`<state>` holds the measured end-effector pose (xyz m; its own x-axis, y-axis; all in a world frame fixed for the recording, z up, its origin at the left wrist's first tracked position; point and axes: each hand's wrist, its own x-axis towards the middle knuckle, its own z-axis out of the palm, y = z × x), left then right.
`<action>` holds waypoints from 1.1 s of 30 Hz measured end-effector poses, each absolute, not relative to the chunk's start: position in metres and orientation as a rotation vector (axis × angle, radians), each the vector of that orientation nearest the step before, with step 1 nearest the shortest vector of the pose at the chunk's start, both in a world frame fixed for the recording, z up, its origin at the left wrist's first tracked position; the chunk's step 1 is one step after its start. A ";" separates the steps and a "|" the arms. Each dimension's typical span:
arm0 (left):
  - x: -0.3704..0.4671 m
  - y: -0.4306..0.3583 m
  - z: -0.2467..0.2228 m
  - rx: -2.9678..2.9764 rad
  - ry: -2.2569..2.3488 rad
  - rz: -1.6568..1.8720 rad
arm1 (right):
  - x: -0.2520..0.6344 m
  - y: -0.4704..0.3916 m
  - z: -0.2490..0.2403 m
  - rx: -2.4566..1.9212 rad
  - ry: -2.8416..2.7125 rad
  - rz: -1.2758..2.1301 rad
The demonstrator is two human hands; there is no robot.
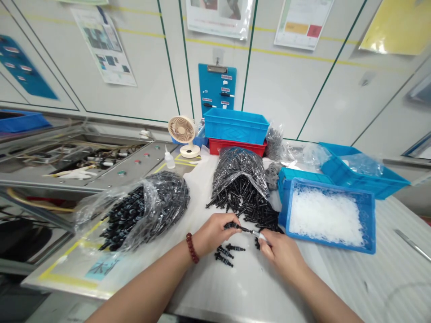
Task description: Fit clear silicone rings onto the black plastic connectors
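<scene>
My left hand [220,231], with a beaded bracelet on the wrist, is closed on a black part [232,225] that points to the right. A small white-and-metal tool [258,234] is in the closed fingers of my right hand [278,246], its tip at the right end of the black part. Several loose black parts [224,259] lie on the table below my left hand. Just behind both hands, thin black pieces [240,193] spill from an open clear bag.
A clear bag of black parts [144,211] lies at the left. On the right, a tilted blue bin [369,215] holds small white translucent pieces. Behind are a beige fan [182,130], a white bottle [169,159], a blue crate [235,125] and a red crate [218,146].
</scene>
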<state>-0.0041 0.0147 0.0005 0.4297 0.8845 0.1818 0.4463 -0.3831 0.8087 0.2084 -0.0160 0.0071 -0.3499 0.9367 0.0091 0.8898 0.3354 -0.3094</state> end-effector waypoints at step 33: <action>0.003 0.007 0.002 2.142 1.048 0.723 | 0.205 -0.018 0.004 -1.569 -2.472 0.526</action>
